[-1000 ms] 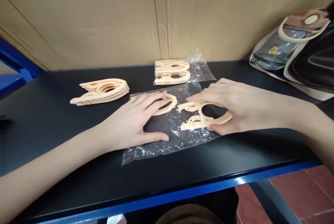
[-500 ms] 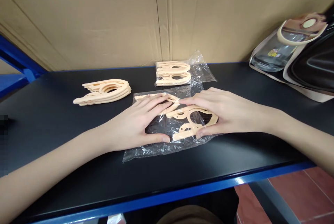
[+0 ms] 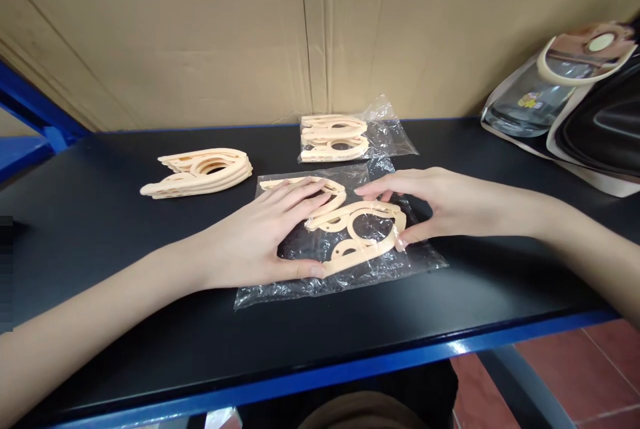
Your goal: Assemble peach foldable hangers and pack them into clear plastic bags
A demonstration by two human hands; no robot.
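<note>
A clear plastic bag [image 3: 350, 276] lies flat on the black shelf [image 3: 125, 262]. My left hand [image 3: 250, 236] lies on it with fingers stretched out, fingertips on a peach plastic piece [image 3: 300, 184] inside the bag. My right hand [image 3: 440, 206] is curved around a second peach plastic piece [image 3: 360, 232], with fingers on its far edge and thumb at its right end. That piece lies in the bag's open right side and touches my left thumb.
A stack of several loose peach pieces [image 3: 200, 172] lies at the left. A filled clear pack [image 3: 335, 138] sits behind the bag by the cardboard wall [image 3: 200, 36]. A glass bottle [image 3: 540, 92] in a tote and a black object [image 3: 600, 129] occupy the right end.
My right hand has slid the second peach piece leftward, deeper into the bag, until it reached my left thumb. My left hand has stayed pressed on the bag.
</note>
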